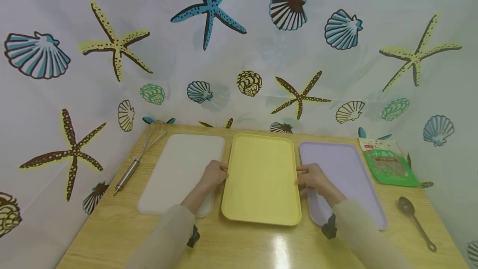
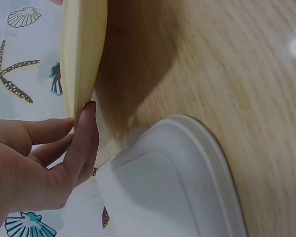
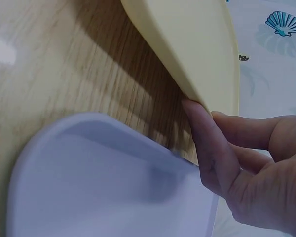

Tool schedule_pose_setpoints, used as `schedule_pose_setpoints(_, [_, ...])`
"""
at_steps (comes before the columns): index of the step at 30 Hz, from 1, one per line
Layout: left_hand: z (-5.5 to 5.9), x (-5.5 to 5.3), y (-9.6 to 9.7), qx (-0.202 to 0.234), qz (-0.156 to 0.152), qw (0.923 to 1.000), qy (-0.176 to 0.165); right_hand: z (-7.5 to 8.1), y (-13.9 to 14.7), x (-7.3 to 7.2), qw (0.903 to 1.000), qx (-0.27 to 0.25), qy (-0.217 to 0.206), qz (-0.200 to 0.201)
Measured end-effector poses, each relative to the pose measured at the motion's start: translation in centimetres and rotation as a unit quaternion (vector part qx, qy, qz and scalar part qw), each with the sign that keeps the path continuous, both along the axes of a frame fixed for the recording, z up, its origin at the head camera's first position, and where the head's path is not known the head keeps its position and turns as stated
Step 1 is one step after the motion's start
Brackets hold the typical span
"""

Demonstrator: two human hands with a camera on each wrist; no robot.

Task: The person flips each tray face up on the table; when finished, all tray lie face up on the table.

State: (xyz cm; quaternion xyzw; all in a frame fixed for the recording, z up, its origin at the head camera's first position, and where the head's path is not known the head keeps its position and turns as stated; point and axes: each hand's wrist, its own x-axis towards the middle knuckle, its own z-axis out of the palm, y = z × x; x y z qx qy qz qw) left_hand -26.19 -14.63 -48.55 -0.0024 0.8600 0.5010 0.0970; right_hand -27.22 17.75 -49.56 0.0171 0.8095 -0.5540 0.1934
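Both hands hold a yellow tray (image 1: 261, 177) between them, a little above the table, as the gap and shadow under it in the wrist views show. My left hand (image 1: 215, 173) pinches its left long edge between thumb and fingers. On the opposite edge, my right hand (image 1: 313, 176) pinches the rim in the same way. Below and beside the left hand lies a white tray (image 1: 183, 165), partly covered by that forearm. A lilac tray (image 1: 336, 161) lies under the right hand and forearm. All three trays carry nothing.
A whisk (image 1: 136, 163) lies at the table's left edge. On the right are a green food packet (image 1: 390, 165) and a dark spoon (image 1: 412, 215). Behind the wooden table (image 1: 224, 244) hangs a curtain (image 1: 246, 53) printed with shells and starfish.
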Motion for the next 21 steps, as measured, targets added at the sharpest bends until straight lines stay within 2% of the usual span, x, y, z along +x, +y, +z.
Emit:
schedule_pose_setpoints(2, [-0.2,0.0,0.1,-0.016,-0.004,0.9995,0.028,0.0,-0.1,-0.1,1.0000,0.005,0.000,0.000])
schedule_pose_setpoints(6, [-0.6,-0.1,0.3,-0.051,-0.006,0.9971,0.056,-0.1,-0.4,-0.3,0.9997,0.020,-0.003,-0.011])
schedule_pose_setpoints(10, [-1.0,-0.2,0.7,-0.082,-0.001,0.9951,0.056,-0.6,-0.5,-0.4,0.9993,0.031,0.002,-0.024])
schedule_pose_setpoints(16, [-1.5,-0.3,1.0,-0.123,-0.007,0.9911,0.052,-1.1,-0.9,-0.5,0.9983,0.054,0.016,-0.015])
schedule_pose_setpoints(21, [-1.8,-0.4,1.1,-0.136,-0.011,0.9895,0.047,-0.9,-1.2,-0.5,0.9967,0.075,0.027,-0.016])
